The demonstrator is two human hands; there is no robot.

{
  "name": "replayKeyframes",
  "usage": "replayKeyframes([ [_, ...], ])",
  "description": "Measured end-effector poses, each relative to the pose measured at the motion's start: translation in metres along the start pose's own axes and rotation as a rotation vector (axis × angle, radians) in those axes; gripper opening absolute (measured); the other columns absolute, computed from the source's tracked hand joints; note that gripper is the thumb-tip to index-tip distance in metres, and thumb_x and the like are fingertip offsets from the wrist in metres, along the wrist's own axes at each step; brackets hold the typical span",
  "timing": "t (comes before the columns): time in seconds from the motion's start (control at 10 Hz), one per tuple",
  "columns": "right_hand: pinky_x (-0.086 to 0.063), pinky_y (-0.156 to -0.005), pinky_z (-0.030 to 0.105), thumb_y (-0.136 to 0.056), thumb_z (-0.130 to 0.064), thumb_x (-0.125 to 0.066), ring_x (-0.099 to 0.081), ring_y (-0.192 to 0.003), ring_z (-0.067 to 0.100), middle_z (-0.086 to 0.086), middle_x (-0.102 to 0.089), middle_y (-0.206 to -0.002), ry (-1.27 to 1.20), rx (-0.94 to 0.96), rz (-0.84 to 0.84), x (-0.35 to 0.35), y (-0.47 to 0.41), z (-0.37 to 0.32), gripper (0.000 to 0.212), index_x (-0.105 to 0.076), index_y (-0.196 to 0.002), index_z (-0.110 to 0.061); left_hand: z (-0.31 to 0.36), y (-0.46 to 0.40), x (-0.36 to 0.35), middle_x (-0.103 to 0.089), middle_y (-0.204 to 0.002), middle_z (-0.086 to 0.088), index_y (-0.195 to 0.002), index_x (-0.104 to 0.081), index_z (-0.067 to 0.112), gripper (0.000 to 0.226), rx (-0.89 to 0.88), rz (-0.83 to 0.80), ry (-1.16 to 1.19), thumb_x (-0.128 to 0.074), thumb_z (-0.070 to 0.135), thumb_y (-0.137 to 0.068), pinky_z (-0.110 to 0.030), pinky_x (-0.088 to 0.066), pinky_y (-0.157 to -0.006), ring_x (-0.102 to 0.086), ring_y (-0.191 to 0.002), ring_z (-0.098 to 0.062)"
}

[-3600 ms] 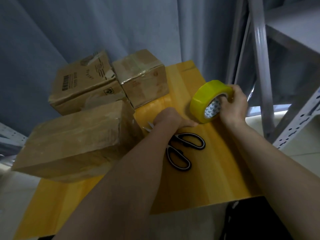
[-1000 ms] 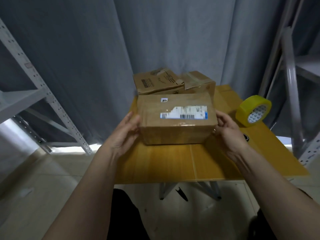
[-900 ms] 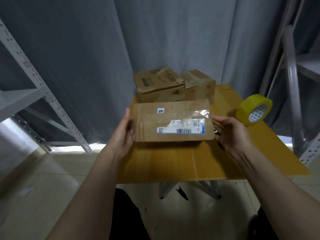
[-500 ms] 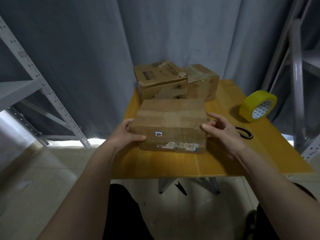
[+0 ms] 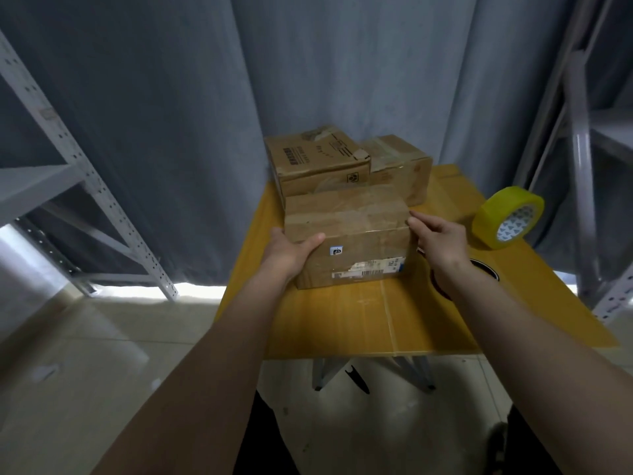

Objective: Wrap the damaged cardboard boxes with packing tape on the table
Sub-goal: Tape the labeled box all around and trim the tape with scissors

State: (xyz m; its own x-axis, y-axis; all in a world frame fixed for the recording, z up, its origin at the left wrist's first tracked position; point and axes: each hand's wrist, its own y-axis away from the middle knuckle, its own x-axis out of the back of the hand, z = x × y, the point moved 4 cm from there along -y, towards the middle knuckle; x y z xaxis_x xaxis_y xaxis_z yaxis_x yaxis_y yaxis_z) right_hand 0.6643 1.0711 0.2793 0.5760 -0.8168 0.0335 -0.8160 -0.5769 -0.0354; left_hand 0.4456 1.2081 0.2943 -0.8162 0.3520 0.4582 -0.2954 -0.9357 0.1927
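Observation:
A brown cardboard box point(image 5: 349, 221) with old clear tape across its top and a shipping label on its near face sits on the yellow table point(image 5: 342, 320). My left hand point(image 5: 291, 252) grips its left near corner, thumb laid over the top edge. My right hand point(image 5: 438, 238) is at the box's right end, fingertips touching the upper right edge. A roll of yellow packing tape point(image 5: 507, 217) stands on edge at the table's right. Black-handled scissors point(image 5: 484, 269) lie behind my right wrist, mostly hidden.
Two more worn cardboard boxes point(image 5: 315, 162) point(image 5: 400, 166) stand side by side at the table's far edge against a grey curtain. Metal shelving point(image 5: 102, 207) rises on the left, and another metal rack point(image 5: 582, 166) on the right. The table's near edge ends above tiled floor.
The box was lifted and rolled over between both hands, and now rests on the table with its label facing me. My right hand has slid up to the top right edge.

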Motion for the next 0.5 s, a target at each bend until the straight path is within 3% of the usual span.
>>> replayKeyframes([
  [0.1,-0.052,-0.095,0.036,-0.093,-0.022,-0.062,-0.060,-0.107,0.020,0.003,-0.065,-0.117,0.059,-0.028,-0.019,0.003,-0.002,0.001,0.033,-0.064,-0.124,-0.012,-0.005,0.005,-0.002,-0.054,-0.133,-0.005,-0.139,-0.041,0.017,0.078,0.069,-0.041,-0.011,-0.070,0.058,-0.078,-0.045,-0.056,-0.088,-0.058,-0.114,-0.031],
  [0.2,-0.054,-0.089,0.045,-0.097,-0.018,-0.051,-0.063,-0.099,0.028,0.011,-0.064,-0.108,0.167,-0.073,0.095,0.013,0.000,0.006,0.023,-0.064,-0.114,-0.010,-0.009,0.008,0.007,-0.053,-0.138,-0.009,-0.138,-0.046,0.012,0.064,0.037,0.180,-0.058,-0.059,0.052,-0.090,-0.037,-0.042,-0.097,-0.052,-0.123,-0.030],
  [0.3,-0.049,-0.069,0.041,-0.089,0.002,-0.041,-0.059,-0.077,0.030,0.011,-0.063,-0.079,0.175,-0.112,0.226,0.023,0.003,0.011,0.035,-0.060,-0.065,-0.014,0.003,0.015,0.021,-0.067,-0.115,-0.004,-0.101,-0.070,0.015,0.027,-0.129,0.413,0.027,-0.045,0.010,-0.095,-0.030,-0.042,-0.093,-0.058,-0.112,-0.025],
  [0.4,-0.038,-0.055,0.034,-0.080,0.011,-0.034,-0.049,-0.060,0.024,0.008,-0.055,-0.060,0.215,-0.161,0.113,0.021,0.003,0.015,0.042,-0.053,-0.050,-0.012,0.020,0.021,0.022,-0.067,-0.072,0.001,-0.053,-0.061,0.020,0.043,-0.171,0.352,0.045,-0.040,-0.005,-0.081,-0.033,-0.053,-0.081,-0.065,-0.088,-0.025],
  [0.5,-0.038,-0.057,0.030,-0.089,0.001,-0.040,-0.045,-0.060,0.018,0.005,-0.051,-0.066,0.224,-0.139,0.020,0.016,-0.008,-0.010,0.035,-0.049,-0.059,-0.015,0.041,0.015,0.021,-0.070,-0.083,-0.013,-0.059,-0.064,0.014,0.037,-0.214,0.312,-0.017,-0.042,-0.002,-0.084,-0.038,-0.054,-0.083,-0.065,-0.092,-0.033],
])
